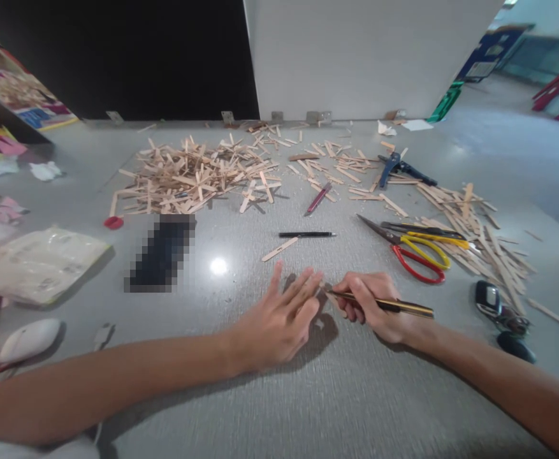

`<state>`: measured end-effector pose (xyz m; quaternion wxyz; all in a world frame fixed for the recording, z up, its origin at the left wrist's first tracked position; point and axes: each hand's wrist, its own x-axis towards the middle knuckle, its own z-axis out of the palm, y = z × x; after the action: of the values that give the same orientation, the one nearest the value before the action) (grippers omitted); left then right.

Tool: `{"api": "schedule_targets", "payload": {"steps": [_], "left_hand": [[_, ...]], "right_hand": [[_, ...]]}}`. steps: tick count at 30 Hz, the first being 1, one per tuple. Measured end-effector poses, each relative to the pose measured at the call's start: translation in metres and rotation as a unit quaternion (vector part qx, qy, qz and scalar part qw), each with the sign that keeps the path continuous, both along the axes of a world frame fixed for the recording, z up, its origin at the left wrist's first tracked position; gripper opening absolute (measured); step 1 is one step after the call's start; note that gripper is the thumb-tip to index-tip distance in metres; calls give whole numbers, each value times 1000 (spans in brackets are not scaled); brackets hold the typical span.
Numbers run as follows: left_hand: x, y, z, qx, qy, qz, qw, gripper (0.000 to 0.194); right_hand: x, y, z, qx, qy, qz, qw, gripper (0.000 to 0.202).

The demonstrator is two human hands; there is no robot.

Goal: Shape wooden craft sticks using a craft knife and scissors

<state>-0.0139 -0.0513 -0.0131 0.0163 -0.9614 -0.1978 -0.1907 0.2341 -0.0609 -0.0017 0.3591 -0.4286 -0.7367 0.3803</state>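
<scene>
In my right hand (370, 303) is a black and gold pen (406, 307), gripped like a writing tool with its tip pointing left. The tip meets a small wooden craft stick (337, 305), mostly covered by my hands. My left hand (283, 315) is palm down, its outer fingers stretched out and its fingertips at the stick's other end; the thumb is hidden. Just beyond the hands lie a craft stick with a dark mark or slot (280, 249) and a slim black pen (308, 234). Farther off is a dark red cutter-like tool (318, 199).
A large heap of craft sticks (188, 175) spreads across the back. Red-and-yellow-handled scissors (403, 245), blue pliers (396, 167) and keys with a fob (492, 303) are to the right. A blurred-out dark object (162, 255), plastic packet (44, 264) and white mouse (30, 340) lie left.
</scene>
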Motion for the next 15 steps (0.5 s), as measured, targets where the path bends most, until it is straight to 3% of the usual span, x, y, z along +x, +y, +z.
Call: {"api": "schedule_targets", "payload": {"steps": [3,9,12,15], "left_hand": [[-3,1,0,23,-90,21,995,15],[-3,8,8,-83,-187,68,977,18],[1,7,11,-195,-219,107,950,22],[6,5,12,-355,-248,115,894,39]], "right_hand": [[2,-2,-6,32,20,-20,999,58],[5,-7,-13,80,48,-72,993,44],[7,-8,-13,89,51,-84,991,35],[4,-8,-9,93,58,-81,991,32]]}}
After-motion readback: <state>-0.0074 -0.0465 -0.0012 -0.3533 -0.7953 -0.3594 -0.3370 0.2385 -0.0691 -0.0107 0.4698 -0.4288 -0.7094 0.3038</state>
